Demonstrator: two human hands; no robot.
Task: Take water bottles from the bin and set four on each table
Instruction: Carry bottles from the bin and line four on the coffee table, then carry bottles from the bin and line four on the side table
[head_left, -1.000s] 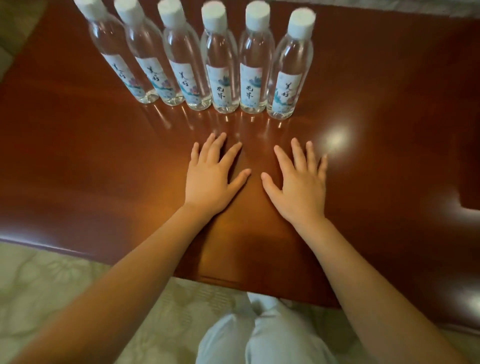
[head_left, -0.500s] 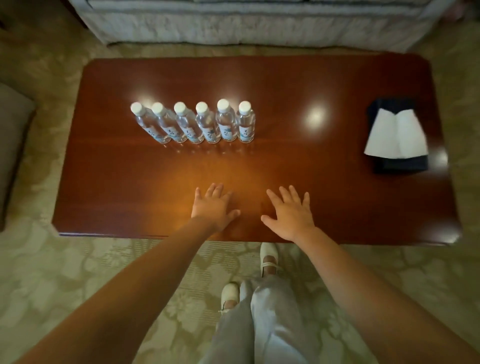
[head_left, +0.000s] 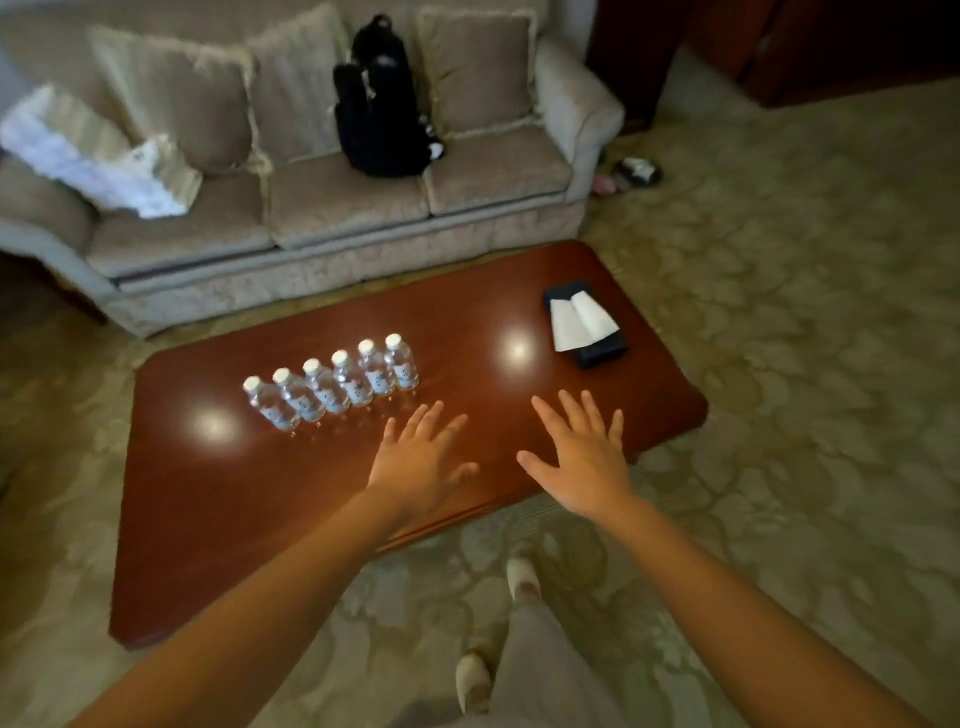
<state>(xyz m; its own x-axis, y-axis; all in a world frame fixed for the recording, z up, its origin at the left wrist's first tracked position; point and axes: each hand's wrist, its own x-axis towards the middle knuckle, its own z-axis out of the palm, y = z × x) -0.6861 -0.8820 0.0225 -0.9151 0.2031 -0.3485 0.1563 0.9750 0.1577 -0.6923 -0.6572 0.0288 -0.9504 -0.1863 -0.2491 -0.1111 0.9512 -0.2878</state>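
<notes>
Six clear plastic water bottles with white caps (head_left: 327, 397) are seen standing upright in a close diagonal row on a glossy reddish-brown wooden coffee table (head_left: 208, 519), towards its left half and nearer the far edge. The left hand (head_left: 421, 462) is held open, palm down, fingers spread and straight, over the table just short of the right end of the row; nothing is gripped by it. The right hand (head_left: 587, 457) is likewise spread flat and empty, beside the left and near the table's front edge. Whether either palm touches the wood cannot be told. A dark tissue box with a white tissue folded out of it (head_left: 584, 325) is placed near the table's right end, well apart from the bottles. Behind the table a beige cushioned sofa (head_left: 337, 208) is seen, with a black backpack (head_left: 379, 104) set on its seat. A pale patterned carpet (head_left: 779, 364) is spread under everything.
</notes>
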